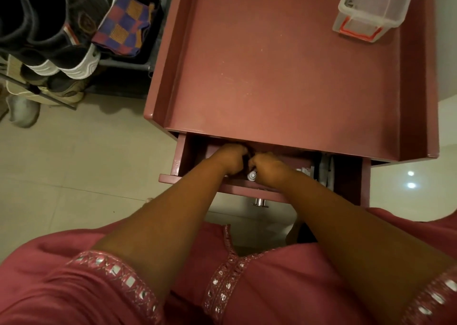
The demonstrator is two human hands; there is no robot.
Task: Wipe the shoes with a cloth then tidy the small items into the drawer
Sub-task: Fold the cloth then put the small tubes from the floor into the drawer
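The pink cabinet's top drawer point(249, 191) is pulled open toward me. Both hands reach down into it, side by side. My left hand point(228, 157) has its fingers curled around a dark item at the drawer's back; the item is mostly hidden under the cabinet top. My right hand point(268, 167) grips a small object with a white round end point(252, 175). More pale small items point(306, 171) lie in the drawer to the right. Shoes point(74, 62) stand on a rack at the upper left, with a checked cloth point(123, 25) beside them.
The cabinet top point(284, 72) has raised side rims and carries a clear plastic box point(371, 8) with an orange handle at its far right. A metal knob point(259, 202) sticks out of the drawer front. Pale floor tiles point(74, 164) spread to the left.
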